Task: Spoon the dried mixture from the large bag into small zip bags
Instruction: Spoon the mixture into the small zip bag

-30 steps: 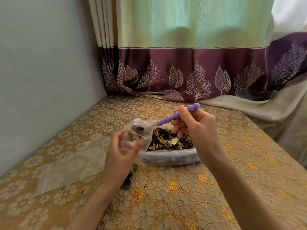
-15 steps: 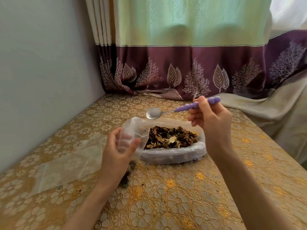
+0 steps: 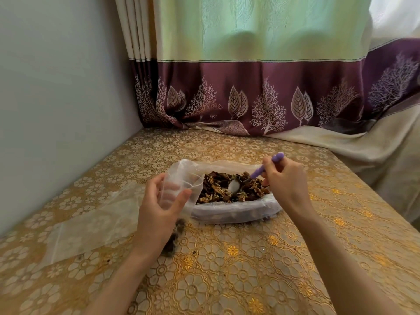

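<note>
Holding: the left hand (image 3: 159,212) grips a small clear plastic zip bag (image 3: 181,185), fingers and thumb curled round its open mouth.
Spoon: the right hand (image 3: 286,185) pinches the purple handle of a metal spoon (image 3: 235,185); its bowl lies in the brown dried mixture (image 3: 218,189).
Large bag: the clear, rolled-down large bag (image 3: 238,211) stands at 3 o'clock of the zip bag, touching it.
Table: gold flower-patterned cloth (image 3: 227,269); flat empty clear bags (image 3: 91,223) at 9 o'clock.
</note>
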`<state>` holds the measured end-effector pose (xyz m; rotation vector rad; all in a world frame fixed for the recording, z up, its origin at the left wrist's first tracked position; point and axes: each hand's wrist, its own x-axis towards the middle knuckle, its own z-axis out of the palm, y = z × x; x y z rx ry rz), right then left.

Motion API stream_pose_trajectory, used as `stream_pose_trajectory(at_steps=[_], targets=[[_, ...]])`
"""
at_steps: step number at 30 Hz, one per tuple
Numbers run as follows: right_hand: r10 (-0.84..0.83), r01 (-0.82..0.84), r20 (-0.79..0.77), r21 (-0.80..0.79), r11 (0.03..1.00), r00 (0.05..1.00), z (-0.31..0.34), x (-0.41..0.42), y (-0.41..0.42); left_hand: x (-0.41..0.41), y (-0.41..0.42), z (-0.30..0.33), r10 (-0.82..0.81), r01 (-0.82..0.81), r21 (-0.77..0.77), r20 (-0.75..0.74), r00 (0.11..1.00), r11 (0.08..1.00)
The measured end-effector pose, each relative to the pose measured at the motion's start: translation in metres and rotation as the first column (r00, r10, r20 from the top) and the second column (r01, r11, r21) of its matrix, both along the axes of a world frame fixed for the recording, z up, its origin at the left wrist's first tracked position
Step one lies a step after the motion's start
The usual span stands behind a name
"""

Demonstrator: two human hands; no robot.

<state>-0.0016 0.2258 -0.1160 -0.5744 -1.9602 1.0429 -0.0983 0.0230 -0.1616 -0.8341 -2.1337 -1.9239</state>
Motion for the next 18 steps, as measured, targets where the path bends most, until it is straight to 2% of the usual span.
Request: stream_pose_trajectory(at_steps=[4,9,15,18], targets=[[0.086,-0.096,-0.052,-0.252,0.963,0.995,-0.0042,0.0021,0.0037,0.0009,0.0003,0.0002,-0.007,0.007,0.004,-0.004,1.000,1.000],[0.145,-0.168,-0.085,-0.504,0.847,0.986,-0.0077,0.0013,0.0026,0.0020,0.0007,0.0011,-0.010,0.010,0.015,-0.003,1.000,1.000],[0.093,-0.164,-0.143,-0.642,0.749,0.985,-0.0100,0.0016,0.0075,0.0023,0.0006,0.0012,-0.010,0.010,0.019,0.002,1.000,1.000],[0.086,-0.163,-0.149,-0.650,0.742,0.985,-0.0100,0.0019,0.0094,0.0024,0.0003,0.0013,-0.014,0.014,0.023,0.009,1.000,1.000]])
